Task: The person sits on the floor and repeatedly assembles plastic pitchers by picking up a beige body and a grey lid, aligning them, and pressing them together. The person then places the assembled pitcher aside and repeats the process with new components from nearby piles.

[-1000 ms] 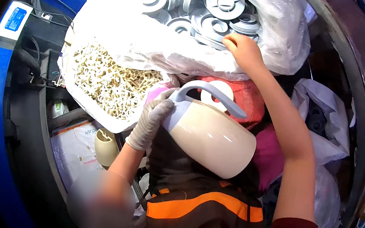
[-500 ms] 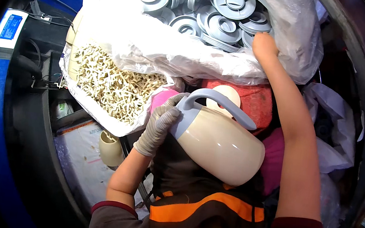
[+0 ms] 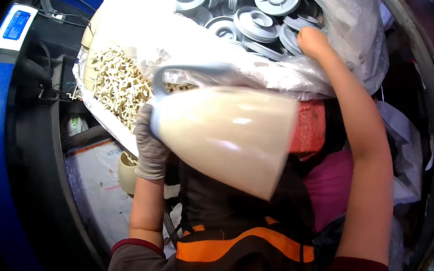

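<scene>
Jug (image 3: 228, 134) first: one big cream plastic jug with a grey handle, held up close under the camera, lying on its side with the wide mouth pointing to the right and the handle arching over its top left end. It covers most of the person's chest and the orange-striped vest (image 3: 236, 246). Compared to half a second ago it's come way closer and looks a lot bigger, and it's swung round so the mouth faces right rather than down toward the lap. The left hand (image 3: 149, 146), in a grey glove, is wrapped closed around the jug's narrow end just below the handle, so that's what's carrying it. The right hand (image 3: 311, 40) is bare, reaching up into the clear plastic bag (image 3: 344, 70) of round grey lids (image 3: 252, 23); I can make out roughly a dozen lids, more are buried so no exact count. The fingers are tucked in among the lids and the bag, so can't tell how far open they are or whether they've got one. That hand has barely shifted since the earlier frame. Left of the jug there's one open bag of small cream plastic bits (image 3: 120, 88), way too many to count, and one small cream cup (image 3: 127, 172) sitting lower down beside the gloved wrist.
</scene>
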A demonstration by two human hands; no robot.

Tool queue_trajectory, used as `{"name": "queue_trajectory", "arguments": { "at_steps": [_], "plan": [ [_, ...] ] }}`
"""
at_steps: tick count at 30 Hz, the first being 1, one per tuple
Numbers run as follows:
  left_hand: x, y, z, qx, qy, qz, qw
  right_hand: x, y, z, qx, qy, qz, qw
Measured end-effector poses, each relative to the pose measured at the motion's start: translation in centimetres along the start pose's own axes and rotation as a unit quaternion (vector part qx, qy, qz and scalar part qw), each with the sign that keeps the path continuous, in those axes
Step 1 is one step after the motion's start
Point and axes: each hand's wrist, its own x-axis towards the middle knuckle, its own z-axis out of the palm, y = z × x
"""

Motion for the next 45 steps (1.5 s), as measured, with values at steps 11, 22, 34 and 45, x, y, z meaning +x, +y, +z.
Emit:
{"name": "queue_trajectory", "arguments": {
  "at_steps": [11,22,34,45],
  "plan": [
    [-0.6,0.7,-2.0,-0.149,0.120,-0.023,0.981,-15.5,-12.5,-13.2,0.446,0.042,-0.187,0.875],
    [-3.6,-1.8,1.3,-0.172,0.001,-0.107,0.979,-27.1,-11.6,-13.6,0.329,0.144,-0.216,0.908],
    [-4.9,-1.5,2.0,-0.124,-0.046,-0.102,0.986,-31.5,-11.9,-14.1,0.335,0.221,-0.149,0.904],
    [-5.8,-1.8,2.6,-0.125,-0.044,-0.121,0.984,-32.1,-11.0,-15.0,0.353,0.200,-0.199,0.892]
  ]
}}
